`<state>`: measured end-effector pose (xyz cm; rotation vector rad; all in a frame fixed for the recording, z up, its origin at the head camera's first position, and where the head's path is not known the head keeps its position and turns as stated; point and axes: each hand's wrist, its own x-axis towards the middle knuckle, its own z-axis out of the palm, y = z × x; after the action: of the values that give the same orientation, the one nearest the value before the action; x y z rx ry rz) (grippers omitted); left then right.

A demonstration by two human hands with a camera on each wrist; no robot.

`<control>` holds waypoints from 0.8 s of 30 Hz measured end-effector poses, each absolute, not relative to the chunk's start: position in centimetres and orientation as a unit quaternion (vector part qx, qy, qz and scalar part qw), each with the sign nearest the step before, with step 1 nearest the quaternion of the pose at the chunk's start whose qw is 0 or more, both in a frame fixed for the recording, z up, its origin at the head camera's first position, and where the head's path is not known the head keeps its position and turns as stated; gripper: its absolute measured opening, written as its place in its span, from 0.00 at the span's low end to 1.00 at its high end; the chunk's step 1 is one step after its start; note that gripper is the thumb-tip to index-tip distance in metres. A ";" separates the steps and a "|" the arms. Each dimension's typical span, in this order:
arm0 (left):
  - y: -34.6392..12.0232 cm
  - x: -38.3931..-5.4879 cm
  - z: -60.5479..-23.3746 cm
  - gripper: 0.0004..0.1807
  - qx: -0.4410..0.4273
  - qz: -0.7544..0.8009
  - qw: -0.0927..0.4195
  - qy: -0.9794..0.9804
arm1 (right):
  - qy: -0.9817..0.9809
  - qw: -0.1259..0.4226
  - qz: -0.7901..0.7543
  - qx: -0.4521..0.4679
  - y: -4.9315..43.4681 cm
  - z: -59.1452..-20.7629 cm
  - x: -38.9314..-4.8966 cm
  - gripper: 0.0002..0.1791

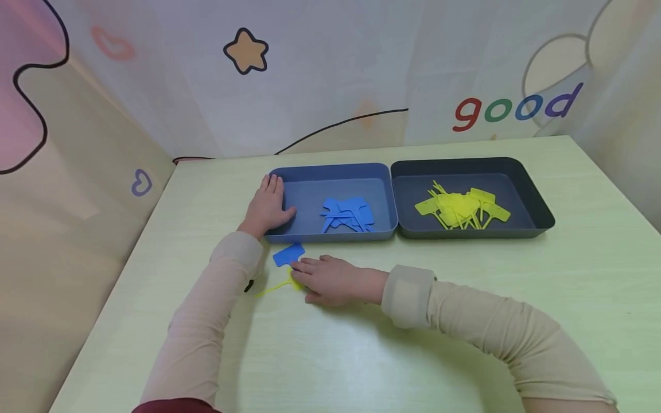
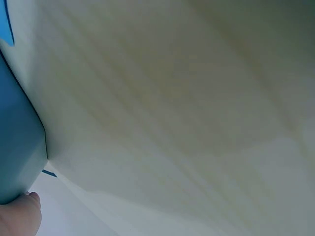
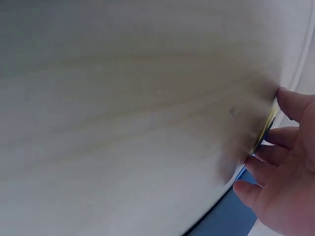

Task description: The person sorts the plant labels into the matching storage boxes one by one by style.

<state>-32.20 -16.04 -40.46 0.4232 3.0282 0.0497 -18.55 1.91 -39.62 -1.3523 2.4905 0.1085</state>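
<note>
My left hand (image 1: pixel 267 207) rests at the left end of the blue tray (image 1: pixel 335 236), fingers straight along the rim and thumb spread over the inside. In the left wrist view, a fingertip (image 2: pixel 32 201) shows against the tray's outer wall. Several blue T-shaped plant labels (image 1: pixel 351 212) lie in this tray. In front of it, my right hand (image 1: pixel 333 281) lies low over the table, fingertips on a yellow plant label (image 1: pixel 276 287) and at the edge of a loose blue plant label (image 1: pixel 288 255). The hand partly covers both. Its thumb stands apart from the fingers.
A dark grey tray (image 1: pixel 537 223) touches the blue tray's right side and holds a heap of yellow plant labels (image 1: pixel 459 207). A small dark object (image 1: pixel 249 285) lies by the left sleeve. A printed curtain (image 1: pixel 330 74) hangs behind the pale table (image 1: pixel 320 361).
</note>
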 end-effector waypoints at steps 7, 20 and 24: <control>-16.1 -32.2 -40.4 0.44 0.145 0.009 0.038 0.989 | 0.870 0.100 0.030 -0.481 2.1 -39.3 -18.3 0.21; -16.1 -32.2 -40.4 0.45 0.146 0.014 0.040 0.988 | 0.869 0.100 0.035 -0.483 3.5 -38.9 -17.8 0.13; -16.0 -32.1 -40.3 0.44 0.145 0.017 0.040 0.988 | 0.870 0.096 0.029 -0.483 4.0 -38.7 -17.5 0.13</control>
<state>-32.06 -16.03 -40.30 0.4452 3.0282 0.0506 -17.47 4.05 -38.72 -1.4301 2.5775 0.0851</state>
